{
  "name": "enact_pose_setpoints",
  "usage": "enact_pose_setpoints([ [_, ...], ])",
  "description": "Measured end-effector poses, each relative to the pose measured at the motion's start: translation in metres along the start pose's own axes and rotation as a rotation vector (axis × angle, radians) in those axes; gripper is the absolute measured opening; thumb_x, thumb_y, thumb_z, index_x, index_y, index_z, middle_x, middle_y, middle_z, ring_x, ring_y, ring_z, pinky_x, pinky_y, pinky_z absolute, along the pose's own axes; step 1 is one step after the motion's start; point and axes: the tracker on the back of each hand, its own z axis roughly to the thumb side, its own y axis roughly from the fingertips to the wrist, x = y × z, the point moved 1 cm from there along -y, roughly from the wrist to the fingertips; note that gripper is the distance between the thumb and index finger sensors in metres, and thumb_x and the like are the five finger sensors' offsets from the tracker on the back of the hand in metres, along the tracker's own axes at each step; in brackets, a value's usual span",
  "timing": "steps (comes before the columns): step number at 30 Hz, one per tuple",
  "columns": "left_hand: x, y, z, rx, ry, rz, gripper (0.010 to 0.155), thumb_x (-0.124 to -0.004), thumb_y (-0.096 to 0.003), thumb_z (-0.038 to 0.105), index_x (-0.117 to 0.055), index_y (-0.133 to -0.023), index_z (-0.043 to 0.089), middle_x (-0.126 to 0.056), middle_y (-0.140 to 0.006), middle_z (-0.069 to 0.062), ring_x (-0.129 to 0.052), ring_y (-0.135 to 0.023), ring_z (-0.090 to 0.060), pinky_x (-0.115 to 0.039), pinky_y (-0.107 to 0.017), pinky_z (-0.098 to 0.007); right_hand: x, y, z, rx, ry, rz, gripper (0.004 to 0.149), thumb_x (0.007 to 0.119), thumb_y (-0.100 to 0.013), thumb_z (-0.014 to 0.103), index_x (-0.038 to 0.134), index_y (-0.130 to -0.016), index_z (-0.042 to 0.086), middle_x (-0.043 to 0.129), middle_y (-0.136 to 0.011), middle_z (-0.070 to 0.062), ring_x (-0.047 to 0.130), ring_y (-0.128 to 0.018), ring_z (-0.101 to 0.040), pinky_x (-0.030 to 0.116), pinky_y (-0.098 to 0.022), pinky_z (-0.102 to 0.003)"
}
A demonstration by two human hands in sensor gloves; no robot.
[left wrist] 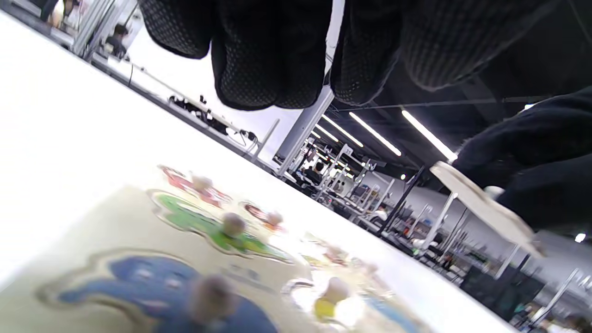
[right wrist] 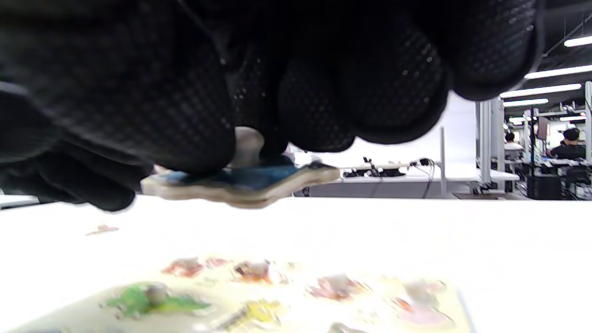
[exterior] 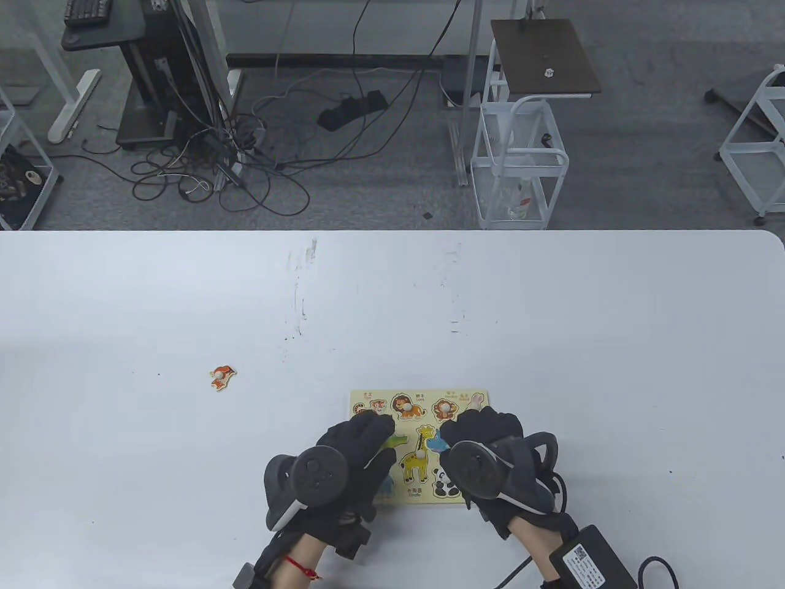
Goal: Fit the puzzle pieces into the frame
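Note:
The puzzle frame point(exterior: 359, 400) lies near the table's front edge, with lion, giraffe point(exterior: 417, 461) and panda pieces seated in it. My right hand point(exterior: 455, 433) pinches the knob of a blue piece point(exterior: 436, 440) and holds it tilted a little above the frame's right half; the piece also shows in the right wrist view point(right wrist: 252, 182) and, from below, in the left wrist view point(left wrist: 481, 208). My left hand point(exterior: 379, 429) hovers open over the frame's left side, above the green piece point(left wrist: 208, 226). A loose orange piece point(exterior: 222, 377) lies on the table to the left.
A black box with a cable point(exterior: 592, 561) lies at the front edge by my right wrist. The white table point(exterior: 552, 319) stretches back to its far edge. A white wire cart point(exterior: 518, 165) stands on the floor beyond.

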Motion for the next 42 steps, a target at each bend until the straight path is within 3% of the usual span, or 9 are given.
enact_pose_setpoints([
  [7, -0.003, 0.000, -0.003, 0.042, -0.002, 0.006, 0.059, -0.077, -0.0456, 0.053, -0.073, -0.101, 0.033, -0.072, -0.110, -0.010, -0.080, -0.099, -0.034, -0.058, -0.077, -0.052, 0.028, -0.011, -0.014, 0.006, 0.165, 0.149, 0.048, 0.101, -0.029, 0.038, 0.099, -0.071, 0.013, 0.097, -0.068, -0.011, 0.099, -0.045, -0.035, 0.078, -0.048, -0.059],
  [17, -0.007, -0.001, -0.004, 0.046, -0.031, -0.010, 0.060, -0.077, -0.0454, 0.053, -0.073, -0.101, 0.032, -0.076, -0.107, -0.011, -0.084, -0.095, -0.036, -0.060, -0.075, -0.054, 0.055, -0.024, -0.013, -0.004, 0.262, 0.211, 0.048, 0.101, -0.029, 0.038, 0.099, -0.071, 0.014, 0.097, -0.068, -0.011, 0.099, -0.046, -0.034, 0.078, -0.048, -0.059],
  [42, -0.010, -0.001, -0.001, 0.035, -0.054, -0.043, 0.059, -0.077, -0.0455, 0.052, -0.075, -0.100, 0.030, -0.078, -0.105, -0.012, -0.087, -0.093, -0.036, -0.063, -0.074, -0.054, 0.065, -0.030, -0.013, 0.017, 0.251, 0.258, 0.047, 0.100, -0.030, 0.038, 0.098, -0.071, 0.015, 0.098, -0.069, -0.009, 0.100, -0.046, -0.033, 0.078, -0.050, -0.059],
])
